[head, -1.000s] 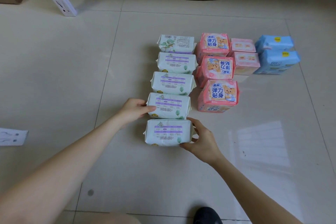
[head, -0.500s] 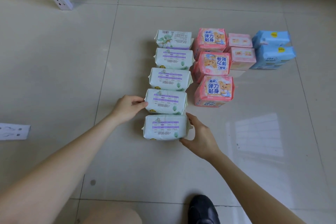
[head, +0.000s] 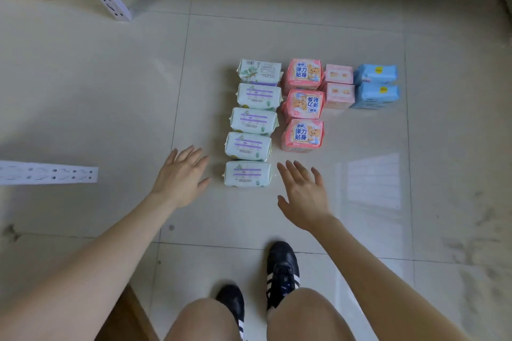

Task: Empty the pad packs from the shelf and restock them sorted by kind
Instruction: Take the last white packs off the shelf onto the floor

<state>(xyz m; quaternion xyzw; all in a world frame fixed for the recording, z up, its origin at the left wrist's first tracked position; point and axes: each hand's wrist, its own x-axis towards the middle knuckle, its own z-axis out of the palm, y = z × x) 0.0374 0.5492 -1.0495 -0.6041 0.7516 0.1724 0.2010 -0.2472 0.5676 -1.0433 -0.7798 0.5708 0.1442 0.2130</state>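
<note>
Nearest green pack [head: 247, 176] sits between left grip [head: 180, 177] and right grip [head: 303, 196] — untouched.

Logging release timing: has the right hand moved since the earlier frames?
Yes. The right hand has come off the right end of the nearest white pack and drawn back toward the person, fingers straight, not touching it.

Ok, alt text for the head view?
Open left hand and right hand flank the nearest white pad pack, holding nothing. Five white packs line the tiled floor, with three pink bear-print packs, pale pink packs and blue packs to their right.
</note>
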